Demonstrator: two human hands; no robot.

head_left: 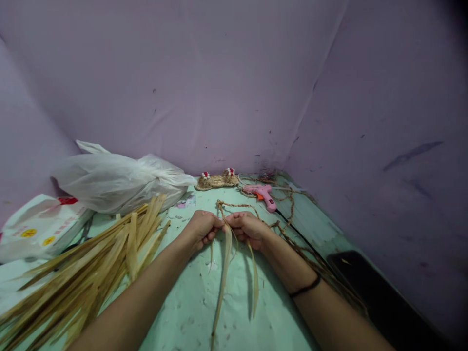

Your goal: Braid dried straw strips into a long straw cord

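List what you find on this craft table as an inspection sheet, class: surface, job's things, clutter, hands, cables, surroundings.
Surface: pale green table, stained and scuffed.
Job's things: leaf strips pinched in both hands; braided cord leading away from them; loose strip bundle at left.
Clutter: white plastic bag, printed packet, pink glue gun, small woven sandals.
Hands: left hand and right hand closed on the strips.
Cables: nothing seen for certain.
Surroundings: lilac walls, marked.

L hand [202,228] & R hand [247,228] pinch dried leaf strips [225,263] over green table [190,312]; braided cord [237,204] behind, leaf bundle [91,273] at left.
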